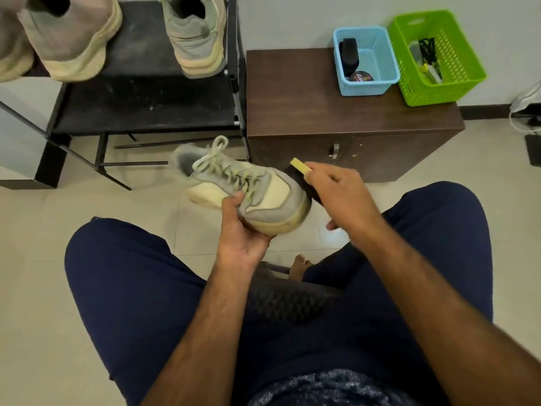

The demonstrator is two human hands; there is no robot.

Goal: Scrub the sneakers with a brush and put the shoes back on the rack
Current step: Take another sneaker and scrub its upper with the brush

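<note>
A grey and cream sneaker (248, 186) with pale green laces is held in the air above my lap, toe pointing right. My left hand (238, 230) grips it from below, thumb on its side and fingers under the sole. My right hand (336, 194) holds a brush (298, 177) with a pale wooden back and black bristles, and the bristles press against the sneaker's toe. On the black shoe rack (140, 106) at the upper left stand a matching grey sneaker (196, 33) and a beige pair (70, 39).
A dark wooden cabinet (336, 112) stands to the right of the rack. On it sit a blue basket (371, 65) holding a black brush and a polish tin, and a green basket (439, 57) holding small items. Cables lie on the tiled floor at far right. My legs are spread on a seat.
</note>
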